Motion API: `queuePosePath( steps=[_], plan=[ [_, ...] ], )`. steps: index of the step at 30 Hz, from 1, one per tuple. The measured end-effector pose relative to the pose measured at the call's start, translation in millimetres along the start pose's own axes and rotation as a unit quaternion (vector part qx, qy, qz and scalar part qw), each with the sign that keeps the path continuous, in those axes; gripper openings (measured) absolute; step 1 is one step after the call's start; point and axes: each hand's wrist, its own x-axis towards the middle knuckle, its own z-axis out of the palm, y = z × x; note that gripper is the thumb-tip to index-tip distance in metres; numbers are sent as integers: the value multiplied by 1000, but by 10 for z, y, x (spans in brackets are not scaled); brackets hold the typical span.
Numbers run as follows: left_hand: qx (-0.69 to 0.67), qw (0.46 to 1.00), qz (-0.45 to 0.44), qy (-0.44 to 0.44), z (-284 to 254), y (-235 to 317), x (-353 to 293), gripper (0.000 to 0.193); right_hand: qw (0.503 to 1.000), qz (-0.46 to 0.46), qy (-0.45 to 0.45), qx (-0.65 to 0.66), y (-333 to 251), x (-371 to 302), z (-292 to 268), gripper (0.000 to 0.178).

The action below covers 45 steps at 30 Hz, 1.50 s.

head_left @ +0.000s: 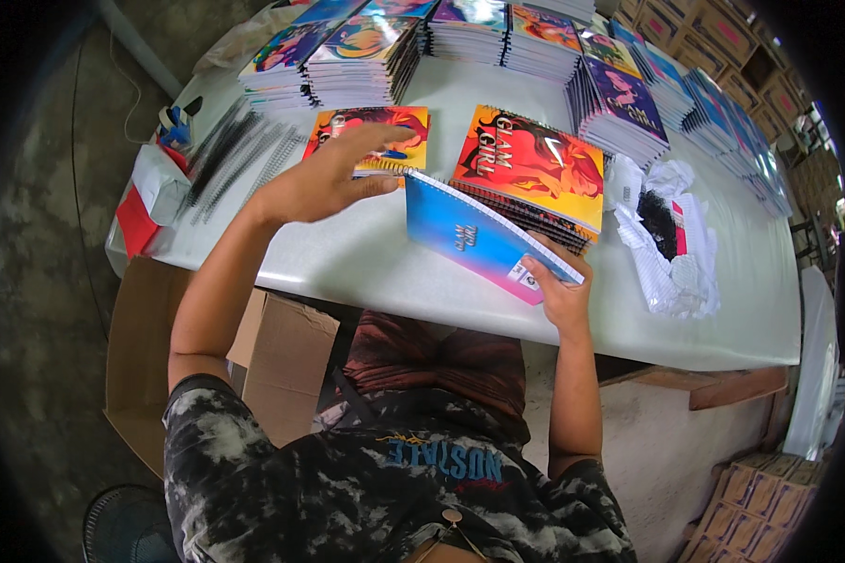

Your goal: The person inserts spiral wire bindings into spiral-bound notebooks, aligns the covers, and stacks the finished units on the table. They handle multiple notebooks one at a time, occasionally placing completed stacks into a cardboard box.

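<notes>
My right hand grips one end of a blue and pink notebook, held tilted above the table's near edge. My left hand is open, fingers stretched and thumb apart, by that notebook's other end. Below its palm a wire coil reaches to the notebook's corner; whether it is threaded there I cannot tell. Partly hidden behind my left hand lies a yellow and red spiral notebook. A stack of similar yellow and red spiral notebooks stands just beyond the held one.
Loose dark wire coils lie on the white table to the left, near a tape dispenser. Tall notebook stacks line the far side. Crumpled white paper holds black coils on the right. A cardboard box stands below.
</notes>
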Motion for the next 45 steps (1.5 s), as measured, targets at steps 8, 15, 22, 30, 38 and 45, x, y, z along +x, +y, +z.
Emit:
queuePosePath(
  steps=[8,15,22,30,38,45],
  plan=[
    [247,968,47,6,-14,319,-4,19,1000,7,4,28,-69,-82,185,25],
    [250,960,10,-128,-141,501,-13,37,994,-67,-65,-62,-70,-154,182,32],
    [268,955,54,117,296,322,-365,83,985,-147,-53,-75,-72,-273,367,30],
    [308,905,146,255,756,-194,-846,110,971,-201,-100,-84,-132,-339,492,29],
    [215,895,128,368,1018,-487,-1069,105,964,-230,-91,-95,-158,-349,521,31],
    [287,877,271,274,829,-17,-992,110,949,-279,-89,-118,-140,-269,529,30]
  ],
)
